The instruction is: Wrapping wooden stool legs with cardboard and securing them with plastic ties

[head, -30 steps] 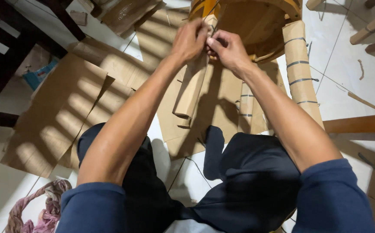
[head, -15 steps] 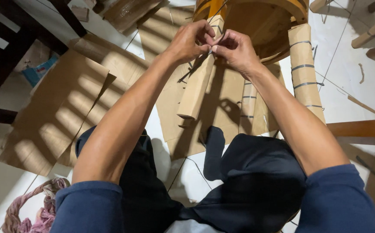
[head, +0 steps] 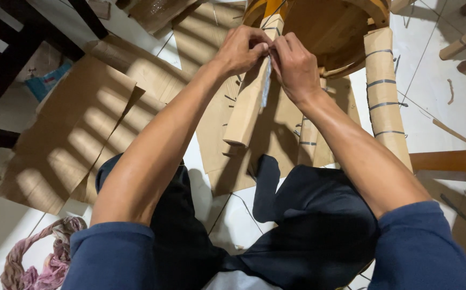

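Cardboard-wrapped wooden stool leg point(head: 250, 102): long axis runs from the round wooden stool seat point(head: 332, 32) at top down toward the seated person, free end pointing at the lap, tilted slightly left. Wrap is tan, matte, flat-sided, square-cut at the end.

Left hand point(head: 241, 49) and right hand point(head: 294, 67) meet at the leg's upper part, just under the seat rim. Fingers of both are curled narrow and pinched together on a thin pale strip point(head: 265, 86) hanging beside the leg; probably tape or a tie, too blurred to tell.

A second cardboard-wrapped leg point(head: 386, 96), ringed by dark bands, stands well to the right.

Flat brown cardboard sheets point(head: 77, 129) cover the white tiled floor point(head: 437, 64) at left. A pink cloth bundle point(head: 34, 258) lies at lower left, well apart.
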